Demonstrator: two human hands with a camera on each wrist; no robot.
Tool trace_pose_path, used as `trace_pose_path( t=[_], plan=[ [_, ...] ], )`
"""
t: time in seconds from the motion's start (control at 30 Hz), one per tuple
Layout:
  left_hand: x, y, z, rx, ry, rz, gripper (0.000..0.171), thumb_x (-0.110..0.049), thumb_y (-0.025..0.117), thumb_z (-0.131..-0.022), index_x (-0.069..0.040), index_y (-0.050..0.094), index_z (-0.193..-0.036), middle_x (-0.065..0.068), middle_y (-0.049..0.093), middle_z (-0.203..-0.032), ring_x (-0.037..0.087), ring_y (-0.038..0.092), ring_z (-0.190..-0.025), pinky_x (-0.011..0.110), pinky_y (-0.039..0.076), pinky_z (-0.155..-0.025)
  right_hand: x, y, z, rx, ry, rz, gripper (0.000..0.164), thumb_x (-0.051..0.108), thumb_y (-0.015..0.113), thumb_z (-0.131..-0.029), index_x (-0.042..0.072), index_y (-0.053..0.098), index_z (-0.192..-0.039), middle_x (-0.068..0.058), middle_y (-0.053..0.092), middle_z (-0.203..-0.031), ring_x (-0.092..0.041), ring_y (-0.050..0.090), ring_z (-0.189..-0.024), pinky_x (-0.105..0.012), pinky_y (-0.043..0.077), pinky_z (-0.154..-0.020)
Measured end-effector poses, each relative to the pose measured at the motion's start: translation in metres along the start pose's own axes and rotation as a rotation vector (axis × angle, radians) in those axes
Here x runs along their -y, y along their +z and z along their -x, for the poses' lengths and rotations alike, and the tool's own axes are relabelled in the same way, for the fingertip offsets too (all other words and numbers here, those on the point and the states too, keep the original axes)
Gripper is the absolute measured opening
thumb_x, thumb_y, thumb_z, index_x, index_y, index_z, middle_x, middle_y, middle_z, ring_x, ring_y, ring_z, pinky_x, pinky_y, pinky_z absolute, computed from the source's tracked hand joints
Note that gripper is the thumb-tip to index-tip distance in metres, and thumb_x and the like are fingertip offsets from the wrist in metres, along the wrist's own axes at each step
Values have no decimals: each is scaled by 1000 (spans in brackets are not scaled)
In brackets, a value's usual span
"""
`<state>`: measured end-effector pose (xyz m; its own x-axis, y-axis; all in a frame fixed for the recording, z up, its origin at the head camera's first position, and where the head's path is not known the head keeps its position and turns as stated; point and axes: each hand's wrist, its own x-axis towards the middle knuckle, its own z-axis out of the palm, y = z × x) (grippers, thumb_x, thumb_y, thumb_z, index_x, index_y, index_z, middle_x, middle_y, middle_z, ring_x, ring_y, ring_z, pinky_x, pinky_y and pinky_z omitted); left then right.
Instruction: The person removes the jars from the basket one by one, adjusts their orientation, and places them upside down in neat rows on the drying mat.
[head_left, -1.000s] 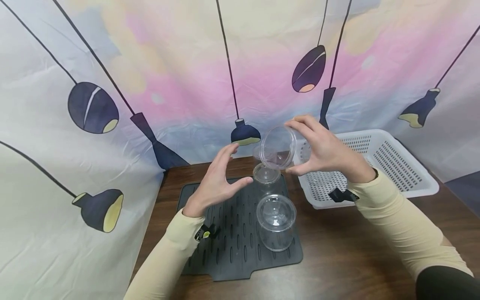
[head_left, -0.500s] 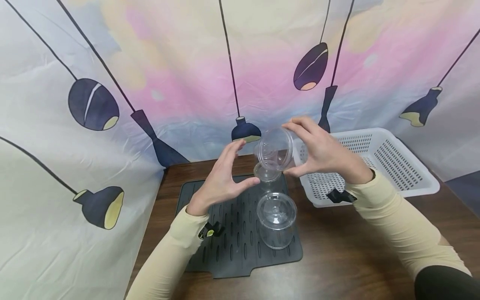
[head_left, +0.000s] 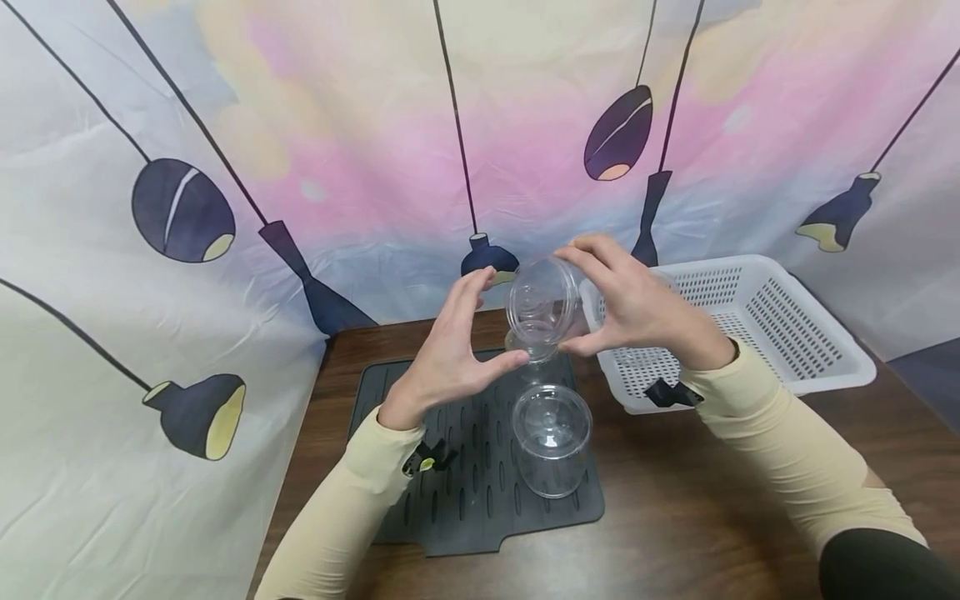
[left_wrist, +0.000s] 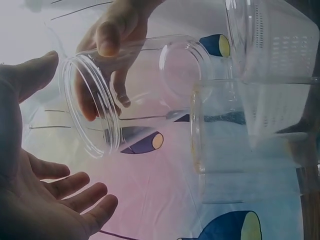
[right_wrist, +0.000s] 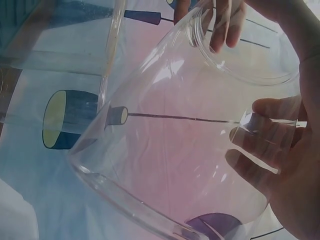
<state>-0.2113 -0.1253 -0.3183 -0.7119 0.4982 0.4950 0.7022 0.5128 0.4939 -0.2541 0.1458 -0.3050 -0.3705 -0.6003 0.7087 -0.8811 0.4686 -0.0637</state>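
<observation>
My right hand (head_left: 637,308) grips a clear jar (head_left: 542,304) between thumb and fingers, holding it tilted in the air above the back of the dark drying mat (head_left: 457,492). In the left wrist view the jar's ringed, uncovered mouth (left_wrist: 92,107) faces my left hand (left_wrist: 60,192). That hand's thumb and fingers are spread beside the rim, holding nothing. In the right wrist view my right hand's fingers (right_wrist: 255,140) show through the clear wall. Below the held jar stands another clear jar (head_left: 542,372), partly hidden. Nearer on the mat is a clear jar (head_left: 552,442) with a lid-like top.
A white perforated basket (head_left: 813,333) stands to the right, partly behind my right hand. The mat lies on a brown wooden table (head_left: 675,500). Behind it hangs a cloth (head_left: 360,167) printed with lamps, close to the table's back edge.
My right hand has moved the held jar slightly left and down. My left hand has come right and up, nearer the jar's mouth, its fingers still spread.
</observation>
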Motion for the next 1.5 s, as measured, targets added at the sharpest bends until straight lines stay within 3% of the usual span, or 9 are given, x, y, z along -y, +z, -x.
trace_pose_path(
  t=[0.27,0.57,0.9,1.1,1.3,1.5],
  plan=[
    [-4,2,-3,-17,-7,0,102,-37,82,-78,-13,20,-156,10,28,-154,21,36,-136,41,38,-110,4,5,-3,4,-30,-2,106,48,91,-49,-1,51,-134,-20,52,-122,-31,51,-112,-48,49,-93],
    [-7,5,-9,-41,28,1,103,-38,83,-75,-11,23,-155,9,31,-151,27,40,-132,44,41,-106,8,10,-4,-10,-58,27,103,48,89,-48,-2,53,-131,-20,53,-121,-32,53,-109,-47,49,-91],
    [-9,8,-12,-26,17,-15,104,-42,82,-75,-12,22,-156,7,31,-151,23,40,-131,43,42,-103,10,16,-9,-34,-104,36,98,46,86,-50,-3,54,-128,-21,55,-119,-33,54,-107,-47,47,-92],
    [-11,9,-14,-9,3,-27,103,-43,81,-76,-12,23,-155,8,30,-153,26,40,-131,44,42,-103,11,18,-9,-37,-99,58,98,49,85,-52,-2,54,-129,-20,55,-119,-33,54,-107,-47,47,-93],
    [-13,10,-15,-15,-3,-59,102,-46,80,-75,-10,26,-154,8,30,-153,21,36,-134,47,42,-104,14,18,-9,-45,-95,78,98,51,84,-52,-2,54,-129,-20,55,-118,-33,54,-106,-47,48,-92],
    [-11,11,-14,-53,20,-82,95,-44,79,-77,-8,33,-151,9,35,-149,27,44,-126,45,45,-99,16,19,-9,-40,-102,111,99,51,84,-52,-2,54,-129,-20,55,-118,-33,54,-105,-47,49,-91]
  ],
)
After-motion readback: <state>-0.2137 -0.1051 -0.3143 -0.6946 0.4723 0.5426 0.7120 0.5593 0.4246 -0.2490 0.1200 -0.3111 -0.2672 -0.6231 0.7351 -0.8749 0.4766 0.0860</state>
